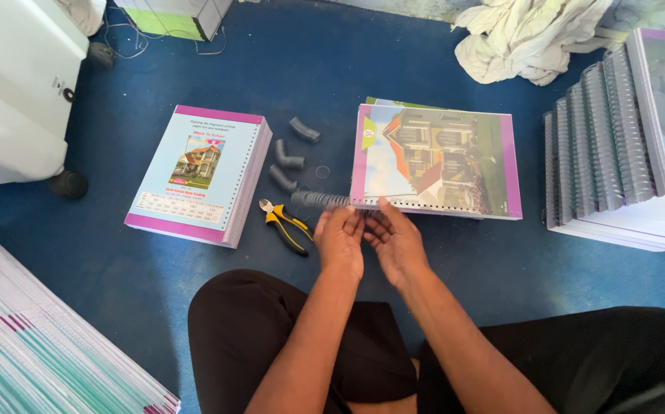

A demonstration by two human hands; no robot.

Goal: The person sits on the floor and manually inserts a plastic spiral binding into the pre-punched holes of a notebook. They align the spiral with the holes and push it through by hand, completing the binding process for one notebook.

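Note:
A punched book (436, 159) with a house picture and purple borders lies on the blue floor just beyond my hands. A grey spiral coil (319, 201) sticks out to the left of the book's near edge. My left hand (340, 239) has its fingers at the coil where it meets the book's near left corner. Right beside it, my right hand (395, 241) touches the same punched edge with its fingertips. Several short grey coil pieces (289, 162) lie left of the book.
Yellow-handled pliers (284, 225) lie left of my left hand. An unbound stack of book pages (198, 175) sits further left. Bound books (624, 146) are piled at right, paper sheets (33, 345) at lower left, white cloth (528, 34) behind, a white machine (10, 84) at upper left.

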